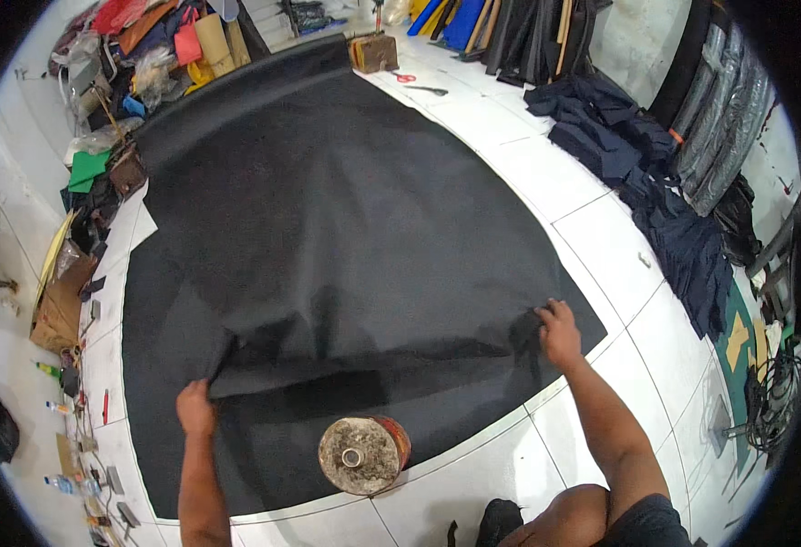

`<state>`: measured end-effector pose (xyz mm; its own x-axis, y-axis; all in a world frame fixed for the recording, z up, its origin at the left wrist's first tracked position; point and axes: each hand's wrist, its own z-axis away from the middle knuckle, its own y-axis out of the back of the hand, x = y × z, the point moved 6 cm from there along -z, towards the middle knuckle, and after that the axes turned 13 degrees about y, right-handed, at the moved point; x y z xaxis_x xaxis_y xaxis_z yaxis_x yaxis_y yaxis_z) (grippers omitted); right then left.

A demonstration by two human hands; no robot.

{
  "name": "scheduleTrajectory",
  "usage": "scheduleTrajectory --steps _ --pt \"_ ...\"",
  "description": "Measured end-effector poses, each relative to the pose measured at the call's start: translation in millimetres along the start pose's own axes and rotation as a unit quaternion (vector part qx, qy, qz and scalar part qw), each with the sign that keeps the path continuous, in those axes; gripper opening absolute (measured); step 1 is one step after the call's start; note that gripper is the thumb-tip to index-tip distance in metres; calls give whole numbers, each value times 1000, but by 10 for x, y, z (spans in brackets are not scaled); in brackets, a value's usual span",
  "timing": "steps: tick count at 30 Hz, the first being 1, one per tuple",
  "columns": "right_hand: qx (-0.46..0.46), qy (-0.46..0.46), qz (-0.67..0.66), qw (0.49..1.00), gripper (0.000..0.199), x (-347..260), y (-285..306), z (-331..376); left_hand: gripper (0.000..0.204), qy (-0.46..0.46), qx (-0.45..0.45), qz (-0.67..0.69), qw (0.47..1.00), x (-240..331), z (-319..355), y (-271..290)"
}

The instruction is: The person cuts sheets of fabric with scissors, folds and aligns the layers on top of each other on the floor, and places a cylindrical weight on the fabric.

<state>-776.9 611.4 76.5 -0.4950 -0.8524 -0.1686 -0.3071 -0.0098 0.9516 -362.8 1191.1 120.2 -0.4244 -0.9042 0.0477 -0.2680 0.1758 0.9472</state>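
White tiled floor (601,246), black fabric sheet (328,228) spread flat (creased near its front edge), round weight (364,454), dark blue garments (656,191)

Both hands, left (195,407) and right (560,333), grip black fabric (328,210) on the floor.

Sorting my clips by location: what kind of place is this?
Probably a sewing or upholstery workshop: black fabric spread over a white table, stacked dark cloth, scissors.
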Motion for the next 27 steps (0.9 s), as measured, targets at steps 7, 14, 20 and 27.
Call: scheduleTrajectory --steps 7,14,20,27 --pt "-96 36 -121 987 30 -489 -318 13 28 99 -100 -147 979 -1062 942 575" --pt "38 -62 -116 991 26 -202 55 50 49 172 0 19 985 -724 2092 628" --pt "225 -63 -197 952 21 -226 822 48 68 405 101 182 890 -1770 2789 -127" --pt "260 -107 -155 947 24 529 586 401 73 564 -59 684 458 -1780 2232 -652"
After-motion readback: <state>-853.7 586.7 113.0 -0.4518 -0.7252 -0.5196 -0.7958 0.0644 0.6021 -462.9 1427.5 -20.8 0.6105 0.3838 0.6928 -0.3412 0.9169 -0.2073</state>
